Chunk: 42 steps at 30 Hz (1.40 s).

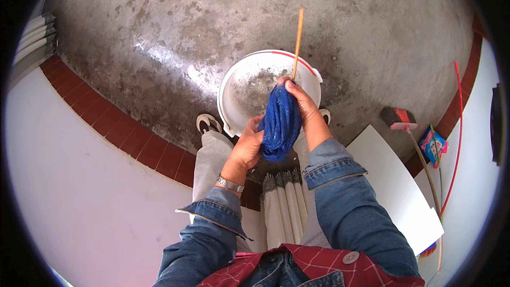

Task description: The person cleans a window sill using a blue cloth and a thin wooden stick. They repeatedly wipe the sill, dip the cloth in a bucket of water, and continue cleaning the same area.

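Observation:
A wet-looking blue textile bundle point(281, 125), perhaps a mop head or a skein of yarn, hangs between my hands above a white plastic bucket point(229, 87). My right hand point(298, 95) grips its top, thumb pressed near a thin wooden stick point(299, 40). The stick points away from me; where it meets the bundle is hidden by the hand. Around the bundle's left lower side curl the fingers of my left hand point(249, 145). Greyish liquid with specks or foam point(259, 83) seems to lie in the bucket, which stands between my feet.
Behind the bundle, folded pale fabric point(281, 211) with dark edging hangs between my legs. A white panel point(382, 167) is at right, near a broom point(398, 119), a bright plastic packet point(432, 145) and a red rod point(459, 127). Red tiles point(131, 139) border the wet-stained concrete floor point(378, 28).

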{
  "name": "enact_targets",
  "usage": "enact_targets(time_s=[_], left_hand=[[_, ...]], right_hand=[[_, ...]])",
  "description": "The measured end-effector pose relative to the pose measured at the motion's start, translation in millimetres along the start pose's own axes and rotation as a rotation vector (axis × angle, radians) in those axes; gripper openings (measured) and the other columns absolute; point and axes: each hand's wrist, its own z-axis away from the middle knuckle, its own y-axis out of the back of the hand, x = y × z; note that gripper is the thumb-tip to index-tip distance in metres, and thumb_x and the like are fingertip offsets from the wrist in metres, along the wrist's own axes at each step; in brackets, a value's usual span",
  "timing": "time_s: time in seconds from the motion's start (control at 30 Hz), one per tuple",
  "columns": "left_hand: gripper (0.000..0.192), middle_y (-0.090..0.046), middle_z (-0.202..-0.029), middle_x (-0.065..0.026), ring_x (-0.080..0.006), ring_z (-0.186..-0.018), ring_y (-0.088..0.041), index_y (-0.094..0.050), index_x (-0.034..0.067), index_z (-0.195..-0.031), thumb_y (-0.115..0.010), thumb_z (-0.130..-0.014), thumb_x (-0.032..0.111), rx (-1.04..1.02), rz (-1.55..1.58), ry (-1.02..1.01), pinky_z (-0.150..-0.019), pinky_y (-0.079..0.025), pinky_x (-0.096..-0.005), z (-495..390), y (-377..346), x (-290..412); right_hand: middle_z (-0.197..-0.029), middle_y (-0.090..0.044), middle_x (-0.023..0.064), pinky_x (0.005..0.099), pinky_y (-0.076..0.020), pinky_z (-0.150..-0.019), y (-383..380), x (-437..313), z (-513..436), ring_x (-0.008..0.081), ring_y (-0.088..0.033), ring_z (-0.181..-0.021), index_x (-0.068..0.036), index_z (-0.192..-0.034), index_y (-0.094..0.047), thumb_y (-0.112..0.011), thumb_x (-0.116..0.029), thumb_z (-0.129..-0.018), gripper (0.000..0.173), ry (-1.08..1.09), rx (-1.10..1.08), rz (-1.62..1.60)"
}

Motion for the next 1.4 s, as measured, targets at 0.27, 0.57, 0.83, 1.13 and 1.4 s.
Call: enact_targets(time_s=[0.27,0.57,0.83,1.13,1.4], left_hand=[[0.089,-0.043,-0.126,-0.0311,-0.0500,-0.097,-0.060,-0.014,-0.005,-0.151,-0.059,-0.074,-0.006,0.328,-1.306,-0.457,-0.082,-0.052,-0.0515,-5.7,-32.6,-6.0],[0.081,-0.050,-0.128,-0.0315,-0.0458,-0.110,-0.058,-0.019,-0.003,-0.153,-0.051,-0.078,-0.007,0.142,-1.269,-0.556,-0.092,-0.049,-0.0468,-10.0,-27.6,3.2],[0.064,-0.048,-0.146,-0.0117,-0.0154,-0.129,-0.049,-0.029,0.001,-0.154,-0.048,-0.094,-0.003,-0.391,-0.357,-0.105,-0.108,-0.037,-0.0281,13.8,-1.1,55.0],[0.078,-0.048,-0.147,-0.0104,-0.0168,-0.122,-0.056,-0.024,0.006,-0.156,-0.065,-0.089,0.007,-0.547,0.260,0.154,-0.100,-0.046,-0.0285,35.8,-6.4,62.8],[0.069,-0.053,-0.135,-0.0199,-0.0202,-0.105,-0.064,-0.030,0.002,-0.150,-0.065,-0.090,0.001,0.047,-0.251,-0.113,-0.085,-0.053,-0.0274,9.8,-12.0,37.5]], right_hand=[[-0.092,-0.069,0.0112,0.0300,-0.0532,-0.072,-30.7,-3.7,-21.9,0.0179,-0.067,-0.081,0.002,-0.112,-0.065,-0.085,-0.026,-0.065,0.058,-0.127,0.296,0.790],[-0.082,-0.068,0.0081,0.0322,-0.0521,-0.073,-32.1,0.1,-23.6,0.0187,-0.066,-0.079,-0.006,-0.089,-0.067,-0.082,-0.024,-0.072,0.029,0.085,0.338,1.018],[-0.086,-0.060,-0.0043,0.0227,-0.0446,-0.074,-24.0,-22.6,12.9,0.0068,-0.055,-0.081,-0.008,-0.096,-0.065,-0.074,-0.027,-0.088,0.022,-0.006,0.034,0.761],[-0.088,-0.058,-0.0020,0.0244,-0.0434,-0.080,-30.7,-53.0,36.3,0.0086,-0.055,-0.085,-0.011,-0.092,-0.059,-0.070,-0.022,-0.086,0.016,0.049,-0.363,0.427],[-0.081,-0.060,-0.0035,0.0208,-0.0442,-0.068,-25.7,-33.9,-1.4,0.0070,-0.056,-0.074,-0.010,-0.094,-0.059,-0.069,-0.007,-0.084,0.014,0.053,0.085,0.508]])
